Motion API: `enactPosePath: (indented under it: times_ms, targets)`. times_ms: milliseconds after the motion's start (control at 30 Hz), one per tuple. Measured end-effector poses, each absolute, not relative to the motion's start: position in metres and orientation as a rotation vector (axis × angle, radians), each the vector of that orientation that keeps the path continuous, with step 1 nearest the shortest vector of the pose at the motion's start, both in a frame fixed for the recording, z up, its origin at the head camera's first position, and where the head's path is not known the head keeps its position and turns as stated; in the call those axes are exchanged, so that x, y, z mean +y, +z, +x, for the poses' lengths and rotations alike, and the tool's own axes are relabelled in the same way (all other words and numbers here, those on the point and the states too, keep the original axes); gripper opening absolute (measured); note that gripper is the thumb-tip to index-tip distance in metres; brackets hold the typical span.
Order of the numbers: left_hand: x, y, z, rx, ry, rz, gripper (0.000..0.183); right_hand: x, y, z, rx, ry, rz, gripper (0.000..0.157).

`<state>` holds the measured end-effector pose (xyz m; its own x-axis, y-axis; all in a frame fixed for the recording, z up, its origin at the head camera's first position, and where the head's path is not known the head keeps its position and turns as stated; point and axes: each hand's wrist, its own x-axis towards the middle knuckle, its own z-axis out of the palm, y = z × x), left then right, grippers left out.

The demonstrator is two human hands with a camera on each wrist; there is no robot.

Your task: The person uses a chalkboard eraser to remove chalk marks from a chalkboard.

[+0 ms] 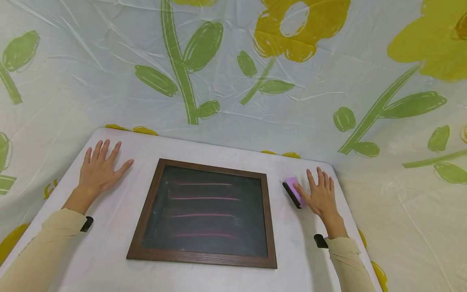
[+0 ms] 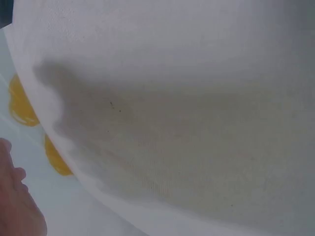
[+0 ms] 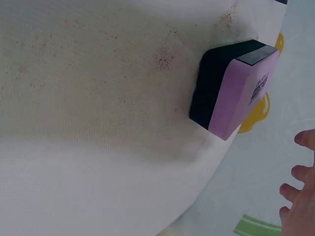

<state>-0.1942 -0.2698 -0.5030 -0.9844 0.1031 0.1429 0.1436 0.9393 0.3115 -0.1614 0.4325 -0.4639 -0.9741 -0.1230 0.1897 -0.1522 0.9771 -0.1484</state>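
Observation:
A small chalkboard (image 1: 204, 211) in a brown wooden frame lies on the white table between both hands, with several pink horizontal chalk lines on it. To its right stands a board eraser (image 1: 292, 193) on the table, with a purple body and a black felt side. My right hand (image 1: 322, 194) is just right of the eraser (image 3: 236, 91), fingers spread; its thumb overlaps the eraser in the head view, but the right wrist view shows the fingers apart from it. Left of the chalkboard, my left hand (image 1: 100, 168) has its fingers spread and holds nothing.
The white table (image 1: 219, 278) has rounded far corners. Reddish chalk dust (image 3: 165, 59) is scattered on the tabletop by the eraser. Behind and around the table hangs a pale sheet (image 1: 233, 134) printed with yellow flowers and green leaves. Each wrist wears a dark band (image 1: 87, 224).

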Motion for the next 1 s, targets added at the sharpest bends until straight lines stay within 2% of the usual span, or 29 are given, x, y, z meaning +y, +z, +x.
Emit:
enactPosePath:
  times_ms: [533, 833, 1000]
  targets:
    - [-0.254, -0.503, -0.183, -2.754, -0.555, -0.141, 0.064, 0.428, -0.469, -0.160, -2.638, 0.298, 0.362, 0.065]
    - [-0.238, -0.500, -0.174, -2.797, -0.770, -0.070, 0.064, 0.424, -0.478, -0.154, -2.512, 0.372, 0.389, 0.055]
    - [-0.226, -0.496, -0.167, -2.806, -0.912, -0.034, 0.066, 0.422, -0.482, -0.151, -2.516, 0.427, 0.335, 0.057]
